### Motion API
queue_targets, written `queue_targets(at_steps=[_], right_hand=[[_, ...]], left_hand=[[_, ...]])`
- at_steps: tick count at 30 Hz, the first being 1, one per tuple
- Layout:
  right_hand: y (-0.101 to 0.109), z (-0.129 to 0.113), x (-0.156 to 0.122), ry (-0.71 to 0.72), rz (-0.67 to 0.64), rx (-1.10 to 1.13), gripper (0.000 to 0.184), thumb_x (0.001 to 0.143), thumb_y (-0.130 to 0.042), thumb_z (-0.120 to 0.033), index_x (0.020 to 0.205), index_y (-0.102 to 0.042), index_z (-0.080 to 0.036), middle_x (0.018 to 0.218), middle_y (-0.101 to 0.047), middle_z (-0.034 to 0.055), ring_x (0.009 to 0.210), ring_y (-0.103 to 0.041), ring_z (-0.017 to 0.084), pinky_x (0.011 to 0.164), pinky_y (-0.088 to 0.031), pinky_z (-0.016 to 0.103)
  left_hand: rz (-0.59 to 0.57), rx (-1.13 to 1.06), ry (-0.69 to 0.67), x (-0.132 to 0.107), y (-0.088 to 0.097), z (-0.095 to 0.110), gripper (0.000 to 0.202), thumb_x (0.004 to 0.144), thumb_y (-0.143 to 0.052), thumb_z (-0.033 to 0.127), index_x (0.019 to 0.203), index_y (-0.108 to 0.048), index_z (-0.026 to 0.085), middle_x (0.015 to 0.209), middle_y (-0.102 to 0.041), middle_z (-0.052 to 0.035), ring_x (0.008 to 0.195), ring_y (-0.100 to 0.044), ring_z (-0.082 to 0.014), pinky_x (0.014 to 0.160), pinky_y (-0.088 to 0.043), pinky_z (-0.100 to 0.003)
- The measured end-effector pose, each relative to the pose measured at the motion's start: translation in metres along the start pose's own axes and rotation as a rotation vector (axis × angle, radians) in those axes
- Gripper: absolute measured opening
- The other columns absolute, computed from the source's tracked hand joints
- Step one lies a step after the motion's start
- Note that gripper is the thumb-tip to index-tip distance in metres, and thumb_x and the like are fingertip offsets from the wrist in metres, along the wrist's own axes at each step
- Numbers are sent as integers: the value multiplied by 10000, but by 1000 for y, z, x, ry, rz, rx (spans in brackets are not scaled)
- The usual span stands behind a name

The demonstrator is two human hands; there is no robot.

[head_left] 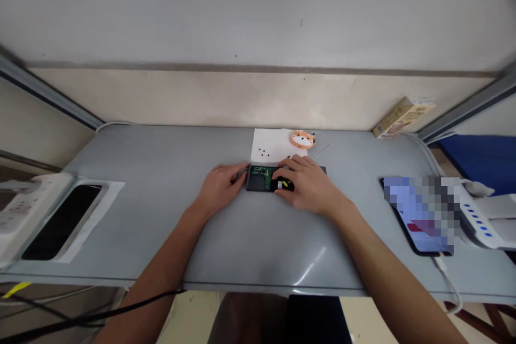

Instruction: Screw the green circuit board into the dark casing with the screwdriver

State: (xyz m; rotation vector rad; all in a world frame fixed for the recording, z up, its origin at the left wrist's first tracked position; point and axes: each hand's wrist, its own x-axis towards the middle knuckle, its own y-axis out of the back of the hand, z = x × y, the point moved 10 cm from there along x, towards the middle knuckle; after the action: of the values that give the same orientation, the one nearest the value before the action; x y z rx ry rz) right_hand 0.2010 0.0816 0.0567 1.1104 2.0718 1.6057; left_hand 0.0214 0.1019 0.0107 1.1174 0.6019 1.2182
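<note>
A small opened device [261, 178] with a green circuit board showing lies on the grey table [161, 172], in the middle near the back. My left hand [220, 187] rests at its left end, fingers curled against the edge. My right hand [308, 185] covers its right end, fingers closed over a small black and yellow object [284, 184] that I cannot name. Just behind the device lies a white paper sheet [274, 145] with several tiny black screws [263, 153] on it.
An orange cartoon-animal item [302, 139] sits on the paper's far right corner. A phone [419, 215] with a cable lies at the right, beside a white power strip [479, 217]. A dark phone [60, 220] lies at the left. A cardboard box [403, 116] leans at the back right.
</note>
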Motion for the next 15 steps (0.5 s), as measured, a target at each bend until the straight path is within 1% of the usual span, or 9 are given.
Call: queue_targets(at_steps=[3, 5, 7, 8, 10, 12, 14, 15], right_hand=[[-1, 0, -1, 1, -14, -7, 255, 919, -700, -354, 1139, -729, -229, 1176, -706, 85, 1107, -613, 286, 970, -469, 451], [1, 0, -1, 10, -8, 6, 281, 907, -719, -357, 1161, -724, -238, 1221, -693, 90, 1129, -613, 293, 986, -474, 461], [7, 0, -1, 18, 31, 20, 295, 919, -703, -326, 1204, -707, -249, 1288, -669, 95, 1165, -609, 296, 1006, -476, 471], [14, 1, -1, 20, 78, 25, 283, 940, -670, -294, 1218, -697, -251, 1304, -663, 96, 1174, -609, 292, 1011, -478, 472], [36, 4, -3, 24, 240, 51, 239, 977, -592, -225, 1194, -690, -247, 1254, -686, 95, 1151, -625, 269, 1000, -491, 456], [63, 8, -12, 25, 458, 109, 197, 985, -560, -199, 1130, -687, -239, 1152, -720, 87, 1106, -648, 247, 977, -506, 435], [87, 17, -26, -4, 685, 166, 151, 989, -553, -248, 1060, -685, -227, 1070, -733, 83, 1062, -663, 241, 939, -513, 424], [96, 23, -35, -39, 785, 190, 170, 1002, -528, -286, 1010, -685, -221, 1011, -732, 79, 1008, -670, 233, 898, -516, 414]], left_hand=[[-1, 4, 1, 0, 0, 1, 399, 1041, -430, 383, 1279, -711, 230, 809, -753, -15, 725, -677, -201, 849, -503, -382], [13, 6, 0, -1, 1, 1, 392, 1045, -427, 371, 1273, -712, 227, 892, -776, -31, 782, -695, -214, 876, -509, -396], [41, -2, 1, -2, 4, 1, 378, 1047, -427, 343, 1271, -707, 227, 989, -782, -45, 844, -702, -221, 904, -516, -401], [60, -14, 2, -3, 6, 1, 371, 1048, -426, 330, 1277, -701, 229, 1038, -775, -51, 879, -700, -222, 912, -520, -397], [120, -39, -4, -4, 13, 4, 357, 1054, -428, 316, 1283, -688, 231, 1100, -747, -64, 948, -685, -222, 925, -525, -387], [201, -45, -35, -6, 25, 11, 334, 1056, -446, 312, 1275, -685, 228, 1101, -714, -76, 1002, -660, -227, 946, -520, -389], [267, -36, -90, -7, 36, 23, 303, 1045, -486, 305, 1263, -681, 226, 1107, -694, -83, 1053, -638, -236, 986, -500, -408], [278, -33, -124, -6, 39, 31, 294, 1038, -506, 302, 1269, -672, 228, 1141, -689, -84, 1087, -629, -240, 1012, -485, -419]])
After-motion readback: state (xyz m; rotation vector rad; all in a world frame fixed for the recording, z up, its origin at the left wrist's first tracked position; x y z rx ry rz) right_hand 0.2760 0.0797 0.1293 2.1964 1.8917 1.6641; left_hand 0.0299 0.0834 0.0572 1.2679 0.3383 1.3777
